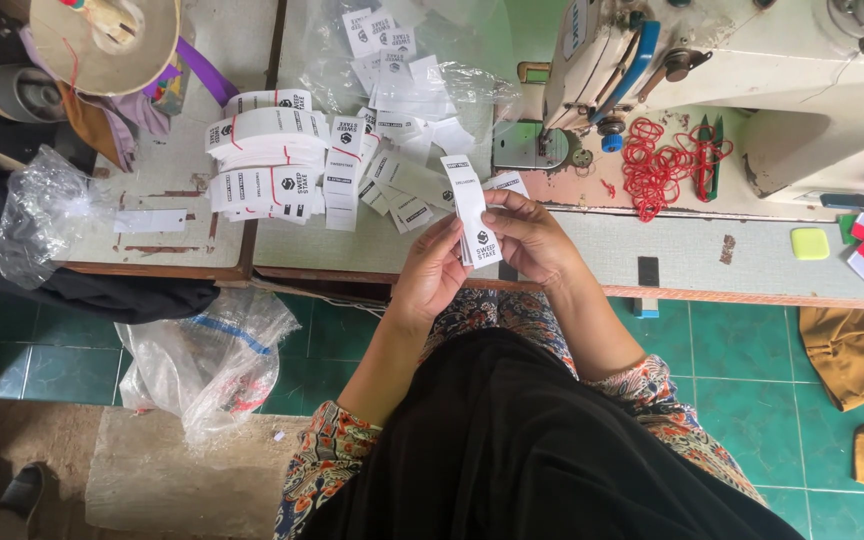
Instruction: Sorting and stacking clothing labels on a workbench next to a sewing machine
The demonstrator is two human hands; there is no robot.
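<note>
Seen from above, a person's left hand (430,272) and right hand (530,238) together pinch a small stack of white fabric labels (472,208), fingers closed on it, just in front of the sewing machine (752,70). Left of the machine lie banded label bundles (267,165); beside its base, red rubber bands (664,165).

The person wears a short-sleeved top in a busy floral or paisley print of orange, dark blue and cream; the sleeves end near the elbows, leaving the forearms bare. A plain black cloth, possibly a long headscarf, hangs down the front. The left hand (430,272) and the right hand (532,240) show no gloves.
</note>
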